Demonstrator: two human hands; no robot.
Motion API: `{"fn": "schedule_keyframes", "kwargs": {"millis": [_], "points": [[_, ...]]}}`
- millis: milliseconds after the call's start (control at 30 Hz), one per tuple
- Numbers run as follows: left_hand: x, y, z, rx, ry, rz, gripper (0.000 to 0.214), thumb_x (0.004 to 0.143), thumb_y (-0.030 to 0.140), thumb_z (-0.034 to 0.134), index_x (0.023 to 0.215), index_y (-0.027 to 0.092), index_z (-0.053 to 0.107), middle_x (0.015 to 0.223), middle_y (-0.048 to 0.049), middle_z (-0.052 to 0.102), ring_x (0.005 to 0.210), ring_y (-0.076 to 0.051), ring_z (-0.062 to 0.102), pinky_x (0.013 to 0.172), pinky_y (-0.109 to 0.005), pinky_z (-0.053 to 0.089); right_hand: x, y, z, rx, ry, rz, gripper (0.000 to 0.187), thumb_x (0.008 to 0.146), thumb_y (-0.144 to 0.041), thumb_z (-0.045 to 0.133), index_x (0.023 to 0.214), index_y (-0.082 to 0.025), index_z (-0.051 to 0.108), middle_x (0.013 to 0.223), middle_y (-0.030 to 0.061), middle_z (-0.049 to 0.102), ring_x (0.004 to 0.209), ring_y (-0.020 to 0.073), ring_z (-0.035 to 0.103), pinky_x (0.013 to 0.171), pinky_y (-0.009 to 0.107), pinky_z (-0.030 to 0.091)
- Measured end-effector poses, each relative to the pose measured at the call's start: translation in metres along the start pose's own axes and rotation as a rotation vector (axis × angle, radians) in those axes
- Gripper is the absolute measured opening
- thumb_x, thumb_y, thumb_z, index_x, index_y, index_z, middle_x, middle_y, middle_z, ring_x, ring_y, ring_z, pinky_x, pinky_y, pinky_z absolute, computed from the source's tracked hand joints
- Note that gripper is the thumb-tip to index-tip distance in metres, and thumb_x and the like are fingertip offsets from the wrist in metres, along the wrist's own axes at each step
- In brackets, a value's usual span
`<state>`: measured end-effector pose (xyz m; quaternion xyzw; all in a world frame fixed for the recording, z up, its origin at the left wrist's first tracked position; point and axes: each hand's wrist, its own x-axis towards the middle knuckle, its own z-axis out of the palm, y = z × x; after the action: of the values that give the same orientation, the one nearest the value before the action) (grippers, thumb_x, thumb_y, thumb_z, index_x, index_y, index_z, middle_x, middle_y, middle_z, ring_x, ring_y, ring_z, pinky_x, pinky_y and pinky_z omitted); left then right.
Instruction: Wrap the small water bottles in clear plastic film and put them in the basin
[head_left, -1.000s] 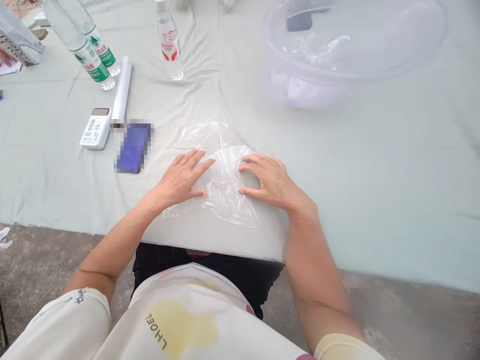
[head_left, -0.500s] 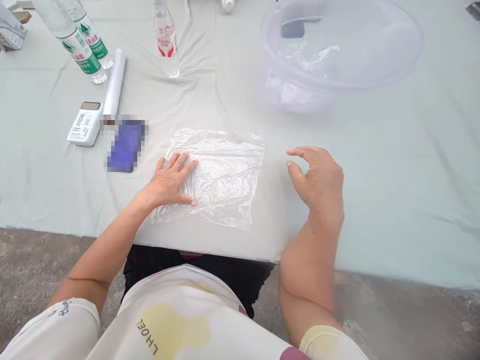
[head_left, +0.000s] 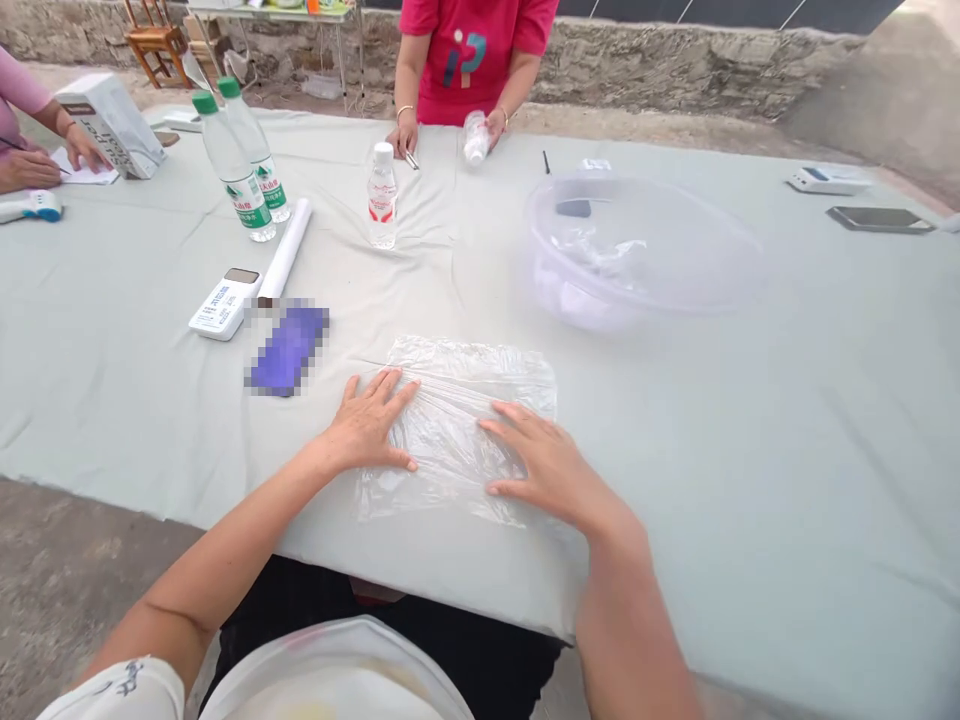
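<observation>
1. Since half a second ago, the right hand [head_left: 547, 455] has come back from beyond the right edge of the plastic [head_left: 450, 440] onto it; the left hand [head_left: 367, 425] has stayed at its left side, and the view has tilted up.
2. The plastic lies spread on the counter [head_left: 750, 480] near its front edge, clear and wrinkled, with creases running across it between the hands.
3. The left hand rests over its left part and the right hand over its right part; the middle shows between them. Both have fingers and thumb spread, palms down, gripping nothing.
4. Left of the left hand is a blurred purple thing [head_left: 289, 350]; beyond it are a white device [head_left: 227, 304] and a roll [head_left: 285, 250].
5. Two green-capped bottles [head_left: 251, 205] stand beside the roll's far end, a smaller bottle [head_left: 382, 205] to their right.
6. Beyond the right hand sits a translucent basin [head_left: 585, 300].
7. Across the counter, a person in red [head_left: 480, 60] holds a white bottle [head_left: 475, 138].
</observation>
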<state>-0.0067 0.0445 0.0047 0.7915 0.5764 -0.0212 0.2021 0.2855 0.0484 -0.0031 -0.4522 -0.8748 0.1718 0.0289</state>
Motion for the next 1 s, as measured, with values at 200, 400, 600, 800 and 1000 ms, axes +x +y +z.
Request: {"fn": "schedule_keyframes", "kwargs": {"millis": [200, 400, 600, 800, 1000], "points": [[0.006, 0.007, 0.0, -0.034, -0.01, 0.041, 0.119, 0.064, 0.061, 0.081, 0.16, 0.028, 0.018, 0.167, -0.0155, 0.011, 0.155, -0.039, 0.006, 0.12, -0.067, 0.006, 0.009, -0.017, -0.024, -0.012, 0.141, -0.02, 0.054, 0.09, -0.051, 0.061, 0.14, -0.031, 0.052, 0.155, 0.0096, 0.044, 0.143, 0.0338, 0.041, 0.112, 0.057, 0.043], [-0.001, -0.002, -0.021, -0.361, 0.106, 0.121, 0.1, 0.076, 0.064, 0.07, 0.158, 0.036, 0.02, 0.167, -0.0079, 0.019, 0.154, -0.035, 0.014, 0.121, -0.061, 0.013, 0.04, -0.032, -0.013, -0.009, 0.013, -0.131, 0.042, 0.087, -0.041, 0.067, 0.128, -0.029, 0.061, 0.151, 0.0101, 0.049, 0.143, 0.0353, 0.042, 0.112, 0.059, 0.042], [0.037, -0.049, -0.059, -0.691, 0.573, -0.142, 0.048, 0.087, 0.047, 0.059, 0.13, 0.026, 0.058, 0.138, -0.0085, 0.06, 0.128, -0.026, 0.057, 0.107, -0.041, 0.044, 0.039, -0.011, 0.002, 0.088, 0.15, -0.133, 0.037, 0.093, -0.041, 0.059, 0.127, -0.027, 0.062, 0.147, 0.0089, 0.053, 0.141, 0.0326, 0.044, 0.113, 0.056, 0.04], [0.141, -0.1, -0.101, -0.761, 0.662, -0.458, 0.069, 0.08, 0.035, 0.07, 0.141, 0.017, 0.045, 0.143, -0.0174, 0.051, 0.127, -0.028, 0.055, 0.104, -0.04, 0.044, 0.04, -0.009, 0.009, 0.101, 0.279, -0.173, 0.033, 0.095, -0.038, 0.059, 0.127, -0.027, 0.061, 0.143, 0.0086, 0.056, 0.136, 0.0304, 0.05, 0.11, 0.054, 0.044], [0.226, -0.114, -0.137, -0.915, 0.729, -0.489, 0.104, 0.074, 0.029, 0.08, 0.154, 0.02, 0.014, 0.158, -0.0199, 0.033, 0.145, -0.029, 0.036, 0.111, -0.041, 0.036, 0.036, -0.012, 0.013, 0.021, 0.251, -0.262, 0.04, 0.094, -0.035, 0.062, 0.133, -0.027, 0.057, 0.146, 0.0116, 0.052, 0.137, 0.0334, 0.049, 0.111, 0.062, 0.041]]}}
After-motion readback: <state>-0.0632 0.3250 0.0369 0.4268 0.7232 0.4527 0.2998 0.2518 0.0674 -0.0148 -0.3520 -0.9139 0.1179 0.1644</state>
